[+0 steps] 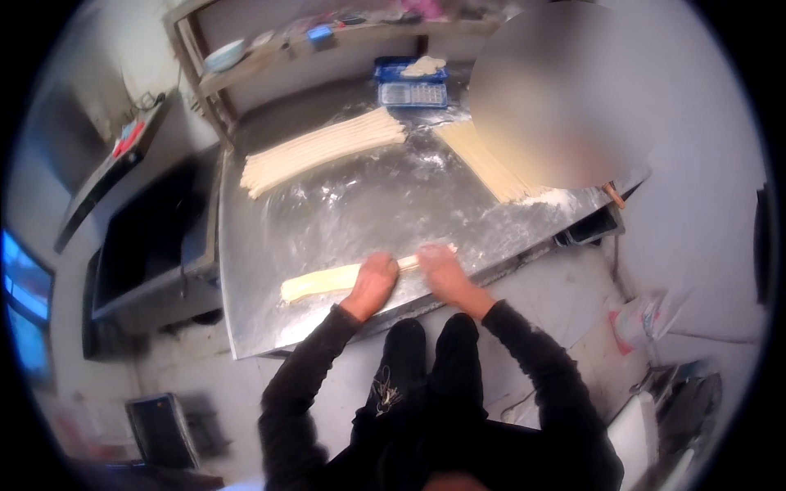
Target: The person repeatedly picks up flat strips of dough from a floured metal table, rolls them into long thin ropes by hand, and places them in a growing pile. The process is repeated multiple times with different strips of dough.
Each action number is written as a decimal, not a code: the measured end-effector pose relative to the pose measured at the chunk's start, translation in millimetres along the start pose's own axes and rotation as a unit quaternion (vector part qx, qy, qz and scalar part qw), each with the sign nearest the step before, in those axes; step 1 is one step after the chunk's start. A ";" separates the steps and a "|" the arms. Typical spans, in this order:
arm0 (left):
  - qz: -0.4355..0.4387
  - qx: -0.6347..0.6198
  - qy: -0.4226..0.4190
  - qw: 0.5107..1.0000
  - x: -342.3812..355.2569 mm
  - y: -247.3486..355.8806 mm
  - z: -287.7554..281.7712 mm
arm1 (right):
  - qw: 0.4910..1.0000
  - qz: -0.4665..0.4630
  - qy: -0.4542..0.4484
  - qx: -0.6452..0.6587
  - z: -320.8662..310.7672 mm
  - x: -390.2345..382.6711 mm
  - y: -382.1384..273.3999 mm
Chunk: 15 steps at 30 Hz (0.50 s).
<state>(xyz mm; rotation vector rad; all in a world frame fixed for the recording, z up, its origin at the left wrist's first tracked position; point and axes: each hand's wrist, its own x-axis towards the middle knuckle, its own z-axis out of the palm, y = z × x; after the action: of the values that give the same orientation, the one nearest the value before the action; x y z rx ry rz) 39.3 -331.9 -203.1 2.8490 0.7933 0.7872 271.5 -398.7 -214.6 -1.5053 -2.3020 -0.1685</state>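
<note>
From the head camera, both hands press down on a long strip of dough (327, 281) at the near edge of the floury metal surface (368, 209). The left hand (375, 278) and right hand (435, 263) lie flat on it — fingers curled over, not wide open. Farther back lie more dough strips (319, 150) — and a blue tray (412, 83) beyond.

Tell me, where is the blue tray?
In the head view, the blue tray sits at the steel table's far edge, behind the long row of dough strips, below the shelf.
</note>
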 end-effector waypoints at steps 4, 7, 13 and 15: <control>-0.009 -0.057 -0.002 0.998 -8.1 1.6 -26.3 | 0.999 0.007 -0.016 0.040 4.4 7.8 -22.8; -0.054 -0.068 0.031 0.996 -39.2 -23.5 -55.7 | 0.999 0.034 -0.008 -0.008 -10.9 -3.1 -6.2; -0.006 -0.016 0.010 1.000 -58.2 -34.3 -45.6 | 0.997 0.012 0.012 0.075 27.9 47.2 -96.4; -0.030 -0.063 0.012 0.997 -70.8 -39.9 -73.9 | 0.998 0.001 -0.015 0.061 32.1 45.8 -80.7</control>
<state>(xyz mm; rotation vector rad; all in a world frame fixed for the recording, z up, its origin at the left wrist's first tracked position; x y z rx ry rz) -67.9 -337.4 -179.9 2.6975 0.7973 0.8350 174.5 -383.4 -218.1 -1.4587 -2.2903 -0.0053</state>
